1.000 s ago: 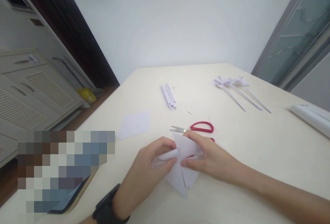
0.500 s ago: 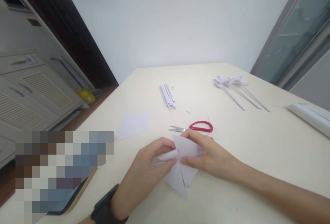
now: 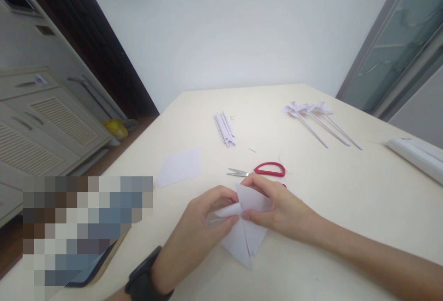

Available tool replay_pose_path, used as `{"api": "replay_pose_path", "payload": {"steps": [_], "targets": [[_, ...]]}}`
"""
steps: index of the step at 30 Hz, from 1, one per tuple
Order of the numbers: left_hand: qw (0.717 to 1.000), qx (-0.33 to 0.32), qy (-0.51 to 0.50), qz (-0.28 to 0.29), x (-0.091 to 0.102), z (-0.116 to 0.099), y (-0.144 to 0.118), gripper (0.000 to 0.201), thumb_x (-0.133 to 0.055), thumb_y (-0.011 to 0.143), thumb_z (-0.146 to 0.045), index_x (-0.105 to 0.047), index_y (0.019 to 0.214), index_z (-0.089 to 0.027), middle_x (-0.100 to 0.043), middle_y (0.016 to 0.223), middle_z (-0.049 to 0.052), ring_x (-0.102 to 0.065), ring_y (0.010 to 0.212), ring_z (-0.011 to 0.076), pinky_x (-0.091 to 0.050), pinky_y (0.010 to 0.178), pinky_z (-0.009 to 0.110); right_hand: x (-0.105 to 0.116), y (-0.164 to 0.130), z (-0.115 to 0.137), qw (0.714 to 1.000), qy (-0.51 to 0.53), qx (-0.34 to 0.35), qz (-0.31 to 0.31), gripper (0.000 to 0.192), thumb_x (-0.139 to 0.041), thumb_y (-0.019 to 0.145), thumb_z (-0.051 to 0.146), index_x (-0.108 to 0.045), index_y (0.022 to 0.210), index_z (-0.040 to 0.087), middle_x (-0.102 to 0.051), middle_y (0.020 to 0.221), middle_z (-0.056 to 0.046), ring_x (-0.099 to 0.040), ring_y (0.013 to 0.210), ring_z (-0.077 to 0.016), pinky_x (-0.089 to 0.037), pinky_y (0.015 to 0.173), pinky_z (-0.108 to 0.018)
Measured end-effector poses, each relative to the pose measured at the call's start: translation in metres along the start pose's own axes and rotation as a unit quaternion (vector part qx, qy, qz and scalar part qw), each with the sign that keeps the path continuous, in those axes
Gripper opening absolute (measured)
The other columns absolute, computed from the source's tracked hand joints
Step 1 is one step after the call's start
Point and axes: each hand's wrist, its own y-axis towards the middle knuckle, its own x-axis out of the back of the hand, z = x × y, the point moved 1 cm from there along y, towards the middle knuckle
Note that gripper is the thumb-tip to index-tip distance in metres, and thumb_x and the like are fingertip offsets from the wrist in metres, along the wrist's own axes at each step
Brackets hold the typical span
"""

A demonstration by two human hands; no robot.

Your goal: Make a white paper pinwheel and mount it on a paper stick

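**Folding paper flaps, with a slip the likeliest fault**

Looking through the head camera, we see our left hand [image 3: 199, 227] and right hand [image 3: 277, 211] both pinched on the cut paper square [image 3: 244, 227], curling flaps to its centre, just in front of the red scissors [image 3: 265, 170]. We judge a loosened pinch would let the flaps spring back, or a hard pull tear them. Beyond the scissors lie paper sticks [image 3: 224, 129]; right of those, finished pinwheels [image 3: 313, 118].

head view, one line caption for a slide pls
Both hands, left hand and right hand, pinch a folded white paper piece over a table, red scissors behind.
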Motion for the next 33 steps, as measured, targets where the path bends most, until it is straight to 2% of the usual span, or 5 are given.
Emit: {"api": "replay_pose_path", "payload": {"steps": [9, 14, 17, 28, 33], "targets": [[1.000, -0.007, 0.005, -0.003, 0.0011, -0.0015, -0.0002, 0.021, -0.053, 0.077, -0.010, -0.054, 0.094, -0.021, -0.061, 0.101, 0.003, -0.055, 0.099, 0.0206, -0.045, 0.085, 0.030, -0.0005, -0.0006, 0.0008, 1.000, 0.011, -0.013, 0.006, 0.028, -0.058, 0.072, 0.019, -0.050, 0.098, 0.024, -0.058, 0.094, 0.001, -0.056, 0.084, -0.0169, -0.044, 0.070, -0.027], [1.000, -0.012, -0.026, 0.006, 0.0007, -0.0012, 0.0007, 0.017, -0.054, 0.080, -0.016, -0.052, 0.097, -0.021, -0.059, 0.102, 0.004, -0.055, 0.101, 0.0205, -0.045, 0.086, 0.030, -0.0007, -0.0013, 0.0006, 1.000, 0.018, -0.017, 0.003, 0.031, -0.059, 0.073, 0.020, -0.049, 0.102, 0.024, -0.058, 0.097, 0.000, -0.056, 0.084, -0.0172, -0.044, 0.066, -0.026], [0.999, -0.008, -0.039, 0.007, 0.0008, -0.0001, 0.0015, 0.017, -0.054, 0.080, -0.016, -0.052, 0.096, -0.021, -0.060, 0.102, 0.004, -0.055, 0.101, 0.0208, -0.046, 0.084, 0.029, -0.0010, -0.0017, 0.0005, 1.000, 0.019, -0.017, 0.005, 0.032, -0.059, 0.072, 0.020, -0.049, 0.102, 0.024, -0.057, 0.099, 0.000, -0.055, 0.086, -0.0175, -0.044, 0.069, -0.027], [1.000, -0.006, 0.027, -0.014, 0.0030, 0.0036, 0.0019, 0.018, -0.053, 0.077, -0.011, -0.055, 0.091, -0.022, -0.063, 0.097, 0.002, -0.057, 0.092, 0.0199, -0.045, 0.081, 0.029, -0.0005, -0.0003, -0.0010, 1.000, 0.023, -0.002, 0.006, 0.034, -0.059, 0.072, 0.017, -0.047, 0.103, 0.024, -0.056, 0.098, 0.000, -0.054, 0.086, -0.0166, -0.043, 0.070, -0.026], [0.999, -0.007, 0.034, -0.024, 0.0037, 0.0028, 0.0010, 0.018, -0.053, 0.076, -0.012, -0.055, 0.091, -0.022, -0.062, 0.096, 0.002, -0.056, 0.095, 0.0204, -0.044, 0.083, 0.030, 0.0002, -0.0007, -0.0005, 0.999, 0.028, 0.002, 0.017, 0.028, -0.056, 0.074, 0.017, -0.047, 0.100, 0.023, -0.055, 0.093, 0.001, -0.054, 0.081, -0.0152, -0.043, 0.067, -0.025]]}}
